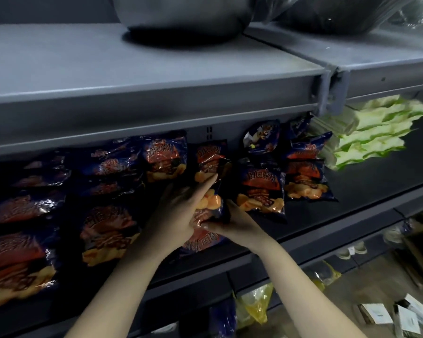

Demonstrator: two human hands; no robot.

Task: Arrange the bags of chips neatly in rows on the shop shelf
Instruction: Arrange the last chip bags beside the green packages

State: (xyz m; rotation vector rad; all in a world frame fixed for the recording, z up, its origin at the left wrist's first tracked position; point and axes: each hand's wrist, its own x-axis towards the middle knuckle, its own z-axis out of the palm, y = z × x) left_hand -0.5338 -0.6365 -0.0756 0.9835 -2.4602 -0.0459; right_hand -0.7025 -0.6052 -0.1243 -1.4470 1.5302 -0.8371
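Far left to centre of the shop shelf [352,191]: dark blue bags of chips [108,230], lying face up in overlapping rows running front to back.

Centre, near the front edge: left hand [178,215], fingers almost straight, laid along the left face of the held bag [211,201] — index finger pointing toward the back row.

Just right of it: right hand [235,225], thumb pinching the lower front of the same bag, remaining fingers curled round its right edge.

Beneath both hands: a further bag at the shelf front, partly hidden.

Further right: two more bags [261,189], face up, side by side.

Far right, well apart — green-and-white packets [376,132], stacked.
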